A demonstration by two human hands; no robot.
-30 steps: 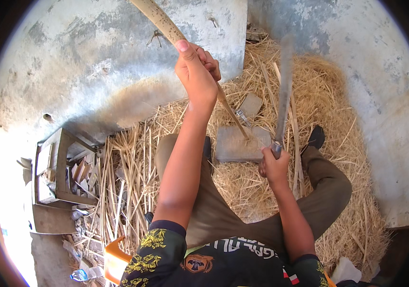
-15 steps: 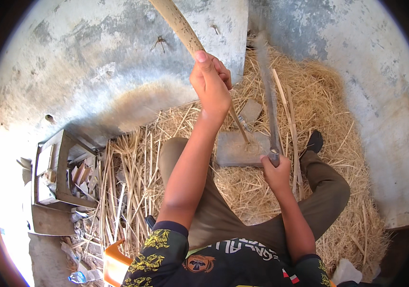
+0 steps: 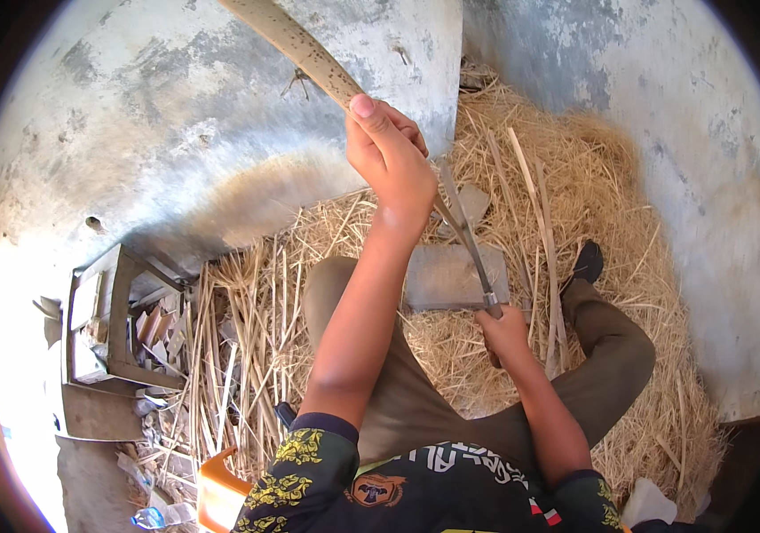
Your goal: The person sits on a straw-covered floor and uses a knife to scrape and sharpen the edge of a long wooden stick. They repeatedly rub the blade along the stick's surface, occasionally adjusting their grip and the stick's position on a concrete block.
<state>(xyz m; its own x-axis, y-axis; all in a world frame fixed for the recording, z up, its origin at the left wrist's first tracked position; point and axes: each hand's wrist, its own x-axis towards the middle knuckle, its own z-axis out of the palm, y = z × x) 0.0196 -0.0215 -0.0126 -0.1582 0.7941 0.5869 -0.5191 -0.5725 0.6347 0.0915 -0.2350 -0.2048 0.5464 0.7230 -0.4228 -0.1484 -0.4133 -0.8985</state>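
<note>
My left hand is wrapped around a long tan bamboo pole with dark specks. The pole slants from the top left down past my fist, its thinner lower end over a grey wooden block. My right hand grips the handle of a machete. Its long, narrow blade points up and away, crossing the pole's lower end; whether they touch I cannot tell. The block lies on the straw between my legs, just beyond my right hand.
Straw and shavings cover the floor around me. Long split strips lie right of the block. At left are a wooden frame holding scraps, an orange plastic thing and a plastic bottle. Worn walls close off the far side.
The machete has swung left and down from beside the block to the pole. The pole's upper part has tilted left, and its lower tip has lifted off the block.
</note>
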